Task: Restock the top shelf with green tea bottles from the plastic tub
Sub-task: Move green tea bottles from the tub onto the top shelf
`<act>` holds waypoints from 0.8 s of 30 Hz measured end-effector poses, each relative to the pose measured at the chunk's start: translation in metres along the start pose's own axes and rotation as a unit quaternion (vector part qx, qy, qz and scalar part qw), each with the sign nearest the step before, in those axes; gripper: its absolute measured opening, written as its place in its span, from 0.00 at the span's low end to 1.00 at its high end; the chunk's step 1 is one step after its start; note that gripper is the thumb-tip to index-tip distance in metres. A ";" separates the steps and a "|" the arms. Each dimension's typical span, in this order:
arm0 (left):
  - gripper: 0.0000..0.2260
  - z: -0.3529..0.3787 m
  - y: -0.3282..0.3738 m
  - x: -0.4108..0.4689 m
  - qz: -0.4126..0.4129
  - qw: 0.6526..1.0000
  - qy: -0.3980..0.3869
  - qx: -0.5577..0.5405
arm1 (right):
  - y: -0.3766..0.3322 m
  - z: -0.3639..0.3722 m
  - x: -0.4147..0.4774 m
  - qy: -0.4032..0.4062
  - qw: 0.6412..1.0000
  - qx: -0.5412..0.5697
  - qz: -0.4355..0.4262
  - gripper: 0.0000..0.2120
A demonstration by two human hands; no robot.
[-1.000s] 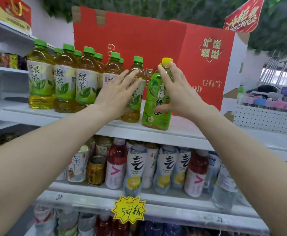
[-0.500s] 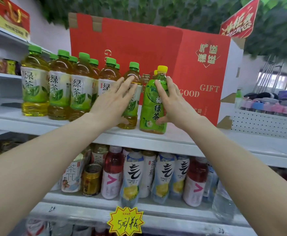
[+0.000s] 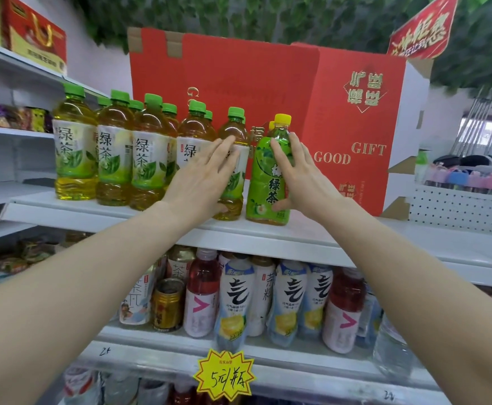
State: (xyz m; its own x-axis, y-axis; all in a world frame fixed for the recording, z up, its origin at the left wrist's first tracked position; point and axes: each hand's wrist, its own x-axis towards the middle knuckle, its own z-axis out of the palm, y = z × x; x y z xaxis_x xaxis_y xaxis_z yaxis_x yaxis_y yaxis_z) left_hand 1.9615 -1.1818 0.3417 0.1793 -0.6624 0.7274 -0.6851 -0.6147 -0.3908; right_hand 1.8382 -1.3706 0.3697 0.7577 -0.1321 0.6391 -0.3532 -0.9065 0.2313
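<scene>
The yellow-capped green tea bottle [image 3: 269, 176], a smooth plastic bottle wrapped in a glossy bright-green label, stands upright on the flat white top shelf [image 3: 312, 238]. The right hand [image 3: 303, 178] grasps it from its right side, fingers curved over the shoulder and thumb low near the base. Just left of this bottle stands a green-capped green tea bottle [image 3: 234, 171], clear with amber liquid and a pale leaf-printed label; the left hand [image 3: 203, 182] lies on its front with fingers spread and flat, thumb under its base. More green-capped bottles [image 3: 113, 153] line up further left. Behind the yellow-capped bottle rises a red cardboard gift box [image 3: 341, 118] with gold lettering.
</scene>
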 end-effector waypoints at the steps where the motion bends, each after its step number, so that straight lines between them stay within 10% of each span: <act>1: 0.50 0.000 0.001 -0.002 0.001 1.000 -0.002 -0.009 | 0.000 0.000 -0.004 0.000 1.000 -0.007 -0.002 0.61; 10: 0.33 -0.027 0.010 -0.042 0.058 0.993 0.039 -0.090 | -0.001 -0.032 -0.074 -0.019 0.990 -0.124 -0.062 0.29; 24: 0.26 -0.048 0.100 -0.161 0.164 0.937 0.029 -0.307 | -0.065 -0.084 -0.299 -0.151 0.970 -0.185 0.041 0.26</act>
State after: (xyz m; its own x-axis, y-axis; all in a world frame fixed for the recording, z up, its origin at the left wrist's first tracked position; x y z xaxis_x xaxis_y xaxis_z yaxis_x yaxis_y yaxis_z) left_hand 1.8297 -1.1160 0.2122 -0.1387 -0.7369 0.6616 -0.9768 -0.0082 -0.2139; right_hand 1.5884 -1.2380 0.2253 0.8253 -0.3600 0.4351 -0.5495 -0.6896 0.4717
